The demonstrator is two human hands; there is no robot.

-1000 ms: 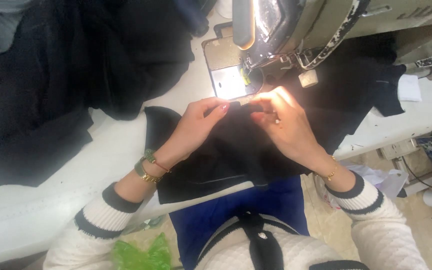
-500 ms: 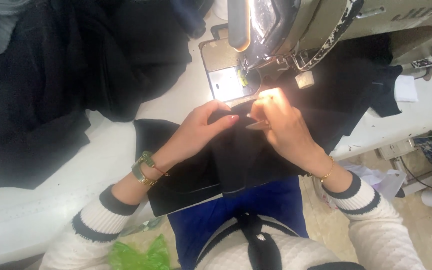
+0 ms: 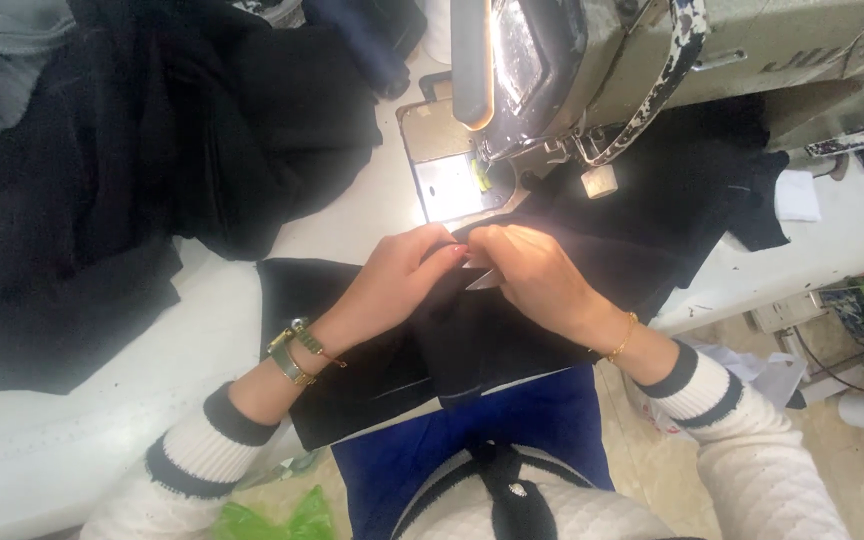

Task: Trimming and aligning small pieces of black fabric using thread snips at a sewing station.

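Head view, looking down on a white sewing tabletop (image 3: 332,225). L hand (image 3: 392,275) and R hand (image 3: 532,270) meet fingertip to fingertip at the near edge of the tabletop, just in front of the bright metal needle plate (image 3: 449,187) of a worn grey-green industrial sewing machine (image 3: 652,60).

Work piece: a flat piece of black woven fabric (image 3: 372,350), lying across the near edge and hanging over it toward the person's lap. Its upper edge sits directly under both sets of fingertips; the bulk of the piece trails back beneath the wrists.

Grip: L thumb and fingers closed together, pinching the fabric's top edge. R fingers likewise closed on the same edge, w/ a small pale tag-like slip (image 3: 480,272) showing between the two hands; whether the R hand pinches the slip itself can't be told.

L wrist carries a gold watch and bracelet (image 3: 292,352); R wrist a thin gold chain (image 3: 624,338). Both sleeves white knit w/ dark cuff bands.

Also on the tabletop: a large heap of black cloth (image 3: 132,170) toward the far L corner, well apart from the hands; more black fabric (image 3: 692,190) under the machine arm on the R side.
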